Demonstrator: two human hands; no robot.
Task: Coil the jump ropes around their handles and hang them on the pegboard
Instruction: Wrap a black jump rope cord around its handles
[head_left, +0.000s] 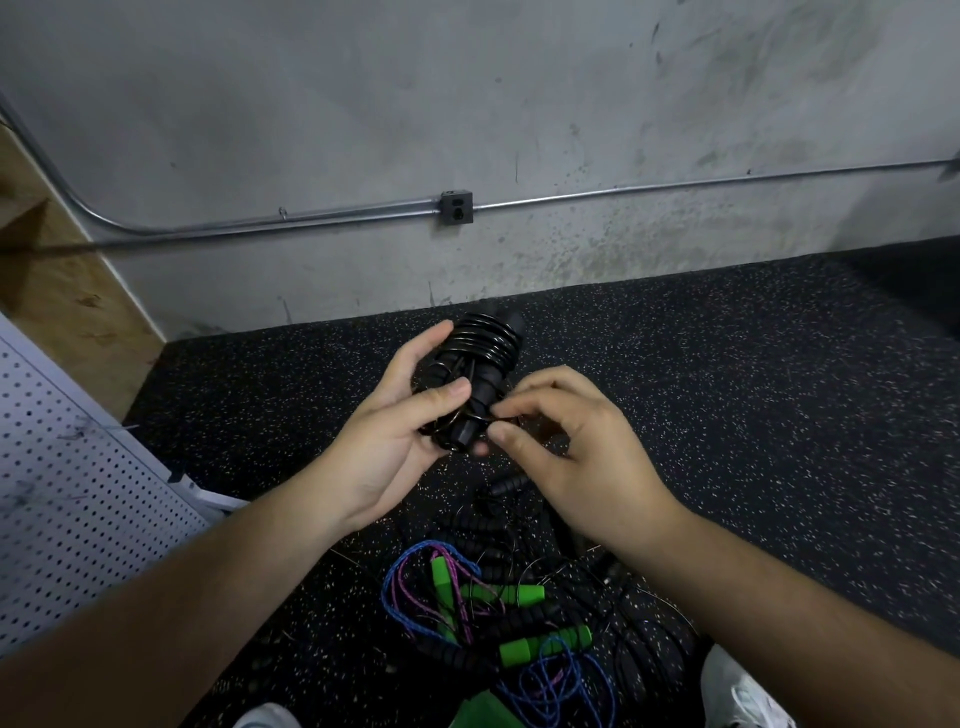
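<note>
One black jump rope (485, 358) is up in front of me, held above the speckled floor mat (727, 415), with its cord wound in several tight turns round the handles. My left hand (395, 441) is wrapped round the bundle, thumb across the front. My right hand (576, 457) pinches a loose bit of the cord at the bundle's lower end between thumb and forefinger, a narrow grip. Below my hands is the pile (498, 597) still on the mat. I count three green handles for sure, blue and purple cords tangled through them, and some black handles, though those blur together. One pegboard (62, 493) stands at the left, and two white shoes poke in at the bottom edge.
</note>
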